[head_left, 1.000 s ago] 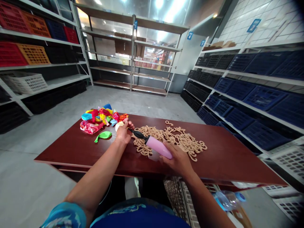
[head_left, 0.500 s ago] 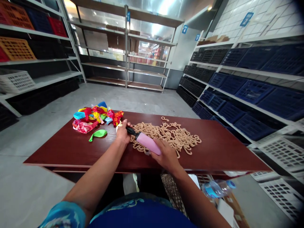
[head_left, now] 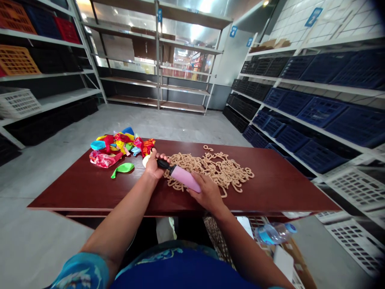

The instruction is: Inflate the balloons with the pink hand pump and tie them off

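Note:
A pink hand pump (head_left: 185,178) with a black nozzle lies slanted over the dark red table (head_left: 270,188). My right hand (head_left: 205,194) is closed round the pump's near end. My left hand (head_left: 154,165) is closed at the black nozzle tip, pinching a pale cream balloon (head_left: 146,160) onto it. A green limp balloon (head_left: 123,168) lies just left of that hand. Behind it sits a heap of coloured limp balloons (head_left: 120,147). A tangle of tan cord-like loops (head_left: 215,168) spreads under and right of the pump.
Metal shelving with red, orange, white and black crates lines the left (head_left: 18,60); blue and black crates fill shelves on the right (head_left: 313,112). A water bottle (head_left: 273,233) and white baskets (head_left: 351,241) lie on the floor at the lower right.
My right hand has pushed the pump in toward the nozzle, so the pump looks shorter. My head has shifted, sliding the scene slightly left and up. Both hands keep their hold.

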{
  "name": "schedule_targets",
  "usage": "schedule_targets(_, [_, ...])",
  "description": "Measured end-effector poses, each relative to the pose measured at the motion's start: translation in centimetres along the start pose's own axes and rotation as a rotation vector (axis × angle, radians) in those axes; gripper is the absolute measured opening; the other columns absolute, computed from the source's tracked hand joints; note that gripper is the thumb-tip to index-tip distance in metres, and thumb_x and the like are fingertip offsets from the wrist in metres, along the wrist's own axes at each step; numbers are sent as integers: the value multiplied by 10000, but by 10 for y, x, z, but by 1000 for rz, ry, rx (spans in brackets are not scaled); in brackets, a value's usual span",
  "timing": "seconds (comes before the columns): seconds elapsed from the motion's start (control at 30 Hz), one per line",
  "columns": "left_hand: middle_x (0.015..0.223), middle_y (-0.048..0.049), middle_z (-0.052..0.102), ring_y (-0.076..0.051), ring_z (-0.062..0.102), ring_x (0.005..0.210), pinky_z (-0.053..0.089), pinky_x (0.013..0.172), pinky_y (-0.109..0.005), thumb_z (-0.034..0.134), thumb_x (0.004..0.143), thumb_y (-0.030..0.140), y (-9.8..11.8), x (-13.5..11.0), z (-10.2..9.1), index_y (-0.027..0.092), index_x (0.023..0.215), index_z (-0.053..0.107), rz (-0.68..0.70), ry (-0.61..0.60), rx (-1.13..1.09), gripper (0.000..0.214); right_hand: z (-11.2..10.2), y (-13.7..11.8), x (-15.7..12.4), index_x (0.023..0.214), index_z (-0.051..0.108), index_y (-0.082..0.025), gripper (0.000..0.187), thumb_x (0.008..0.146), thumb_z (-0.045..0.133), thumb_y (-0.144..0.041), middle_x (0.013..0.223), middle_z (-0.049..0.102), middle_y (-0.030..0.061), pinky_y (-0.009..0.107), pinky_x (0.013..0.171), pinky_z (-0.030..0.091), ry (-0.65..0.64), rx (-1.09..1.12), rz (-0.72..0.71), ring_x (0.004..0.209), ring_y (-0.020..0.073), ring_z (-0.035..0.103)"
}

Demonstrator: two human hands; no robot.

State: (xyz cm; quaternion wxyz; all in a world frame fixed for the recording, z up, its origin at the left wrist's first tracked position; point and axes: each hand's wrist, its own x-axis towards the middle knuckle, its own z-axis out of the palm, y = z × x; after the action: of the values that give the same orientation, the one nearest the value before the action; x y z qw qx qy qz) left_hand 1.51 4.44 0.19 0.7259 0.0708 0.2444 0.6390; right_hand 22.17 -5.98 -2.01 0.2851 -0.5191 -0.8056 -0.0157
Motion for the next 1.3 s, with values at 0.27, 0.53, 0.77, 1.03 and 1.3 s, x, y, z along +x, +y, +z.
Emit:
schedule_targets(0.27, [402, 67, 245, -70, 293, 330, 323, 382, -223, 434, 829, 417, 7, -9, 22, 190, 521, 200, 147, -51, 72, 449, 15, -7, 9, 1148, 469, -188, 542, 686, 653, -405, 1026, 568, 94, 373, 807, 404, 13, -67, 192, 930, 248, 500])
schedule_targets(0.53, [412, 65, 207, -69, 280, 322, 304, 356, -215, 436, 826, 400, 17, -16, 44, 195, 520, 167, 250, -98, 128, 457, 22, 0, 10, 1096, 467, -177, 392, 732, 579, -270, 1005, 531, 99, 366, 831, 373, 84, -64, 212, 947, 238, 462])
schedule_targets(0.77, [413, 62, 221, -66, 286, 340, 310, 375, -203, 419, 825, 404, 9, -13, 44, 196, 540, 163, 268, -67, 204, 435, 33, 10, 12, 1064, 471, -158, 364, 725, 563, -258, 993, 520, 104, 357, 838, 371, 87, -76, 214, 940, 241, 449])
schedule_targets(1.03, [412, 66, 234, -59, 283, 333, 301, 368, -200, 418, 823, 357, 8, -6, 33, 196, 551, 164, 234, -50, 163, 406, 37, 12, 10, 1060, 471, -158, 365, 720, 557, -260, 996, 515, 109, 367, 829, 370, 75, -109, 200, 930, 249, 443])
schedule_targets(1.3, [411, 76, 202, -57, 248, 325, 267, 364, -202, 411, 820, 336, 10, -3, 27, 196, 573, 147, 216, 18, 130, 388, 33, 5, 11, 1056, 480, -158, 360, 721, 577, -249, 990, 523, 103, 354, 835, 367, 22, -139, 183, 940, 239, 442])
